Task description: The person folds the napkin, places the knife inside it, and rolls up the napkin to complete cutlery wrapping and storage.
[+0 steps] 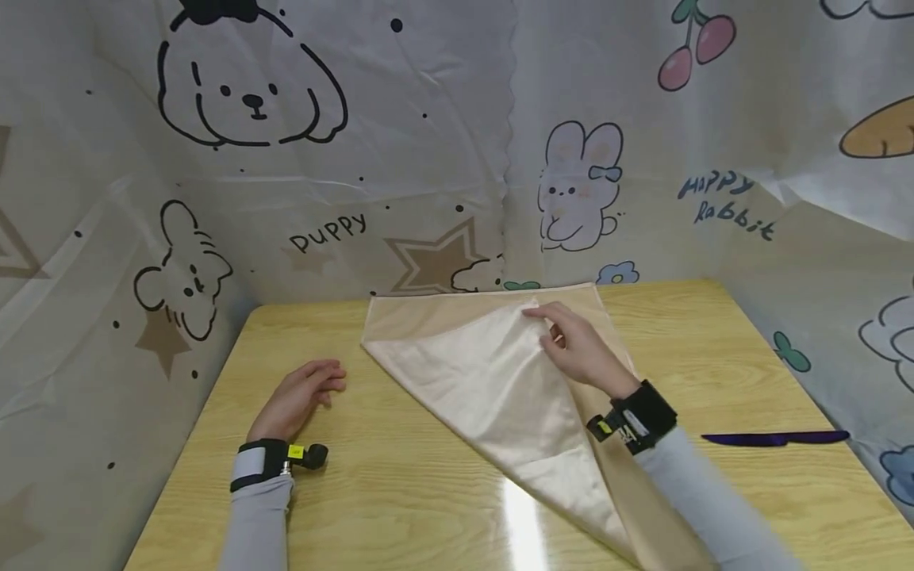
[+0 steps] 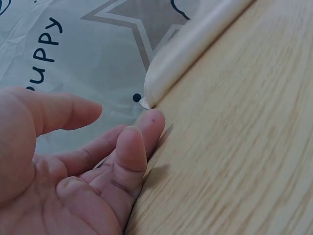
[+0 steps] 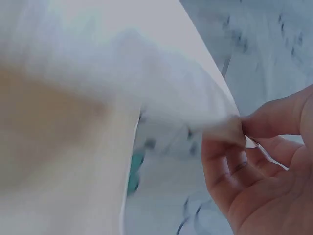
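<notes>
Across the counter (image 1: 400, 492) filling the lower frame, apparently folding a cream cloth (image 1: 478, 377) slantwise at centre. Showing the left hand (image 1: 296, 396) loose and empty at lower left; with the right hand (image 1: 581, 349), right of centre, pinching the turned-over corner (image 3: 221, 104). Likely calls next for aligning that corner, then smoothing.

Black hand-drawn-style "Puppy" lettering (image 1: 328, 232) is printed on the bkgd. cartoon-print cloth (image 1: 443, 170), below the dog drawing (image 1: 253, 95) & just L of a brown star (image 1: 437, 258); the L wrist view shows the same word turned sideways, w/ its 1st letter mostly hidden. Dark-blue "Happy Rabbit" lettering (image 1: 726, 206) sits on the same cloth in 2 lines, R of the bow-wearing rabbit drawing (image 1: 580, 194). Markings on the L wrist cam's yellow label (image 1: 296, 451) & the R wrist cam's label (image 1: 632, 425) = too small to read.
</notes>
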A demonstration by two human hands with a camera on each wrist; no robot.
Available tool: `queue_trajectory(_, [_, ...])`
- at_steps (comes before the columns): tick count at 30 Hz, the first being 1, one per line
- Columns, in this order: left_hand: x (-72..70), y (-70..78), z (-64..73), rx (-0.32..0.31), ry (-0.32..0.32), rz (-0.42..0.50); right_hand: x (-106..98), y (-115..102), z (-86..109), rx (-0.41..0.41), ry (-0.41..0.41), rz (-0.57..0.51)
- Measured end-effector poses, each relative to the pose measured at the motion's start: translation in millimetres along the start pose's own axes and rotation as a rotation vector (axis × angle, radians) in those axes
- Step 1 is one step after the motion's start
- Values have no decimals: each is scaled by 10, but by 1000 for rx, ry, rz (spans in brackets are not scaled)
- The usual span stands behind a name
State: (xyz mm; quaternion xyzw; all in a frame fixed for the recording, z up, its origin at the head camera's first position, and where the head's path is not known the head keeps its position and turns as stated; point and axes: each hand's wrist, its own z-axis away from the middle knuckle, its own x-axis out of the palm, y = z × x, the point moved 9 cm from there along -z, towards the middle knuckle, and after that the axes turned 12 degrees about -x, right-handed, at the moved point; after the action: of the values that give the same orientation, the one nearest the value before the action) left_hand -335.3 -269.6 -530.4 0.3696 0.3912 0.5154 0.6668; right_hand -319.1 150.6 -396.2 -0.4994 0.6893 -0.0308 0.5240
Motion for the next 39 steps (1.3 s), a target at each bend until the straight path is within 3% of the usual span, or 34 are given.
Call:
queue_trajectory(5, [-14,40,0,9,-13,14,-334,656,30,193,43,-16])
queue_trajectory(10, [-14,85,-2,11,-9,-8,-493,1228,126,370,79,-149])
queue_trajectory(14, [-7,84,3,14,-15,-7,-514,1503,178,427,77,-221])
queue_trajectory(22, [17,14,20,-5,-24,28,-358,1943,296,543,20,-195])
queue_trajectory(26, [2,-13,10,-5,-15,35,-300,2049,301,559,6,-144])
queue_trajectory(31, [-20,-20,12,-2,-10,26,-327,2057,226,529,8,39])
queue_trajectory(39, [-34,-17,18,1,4,4,-318,2011,91,397,-15,182])
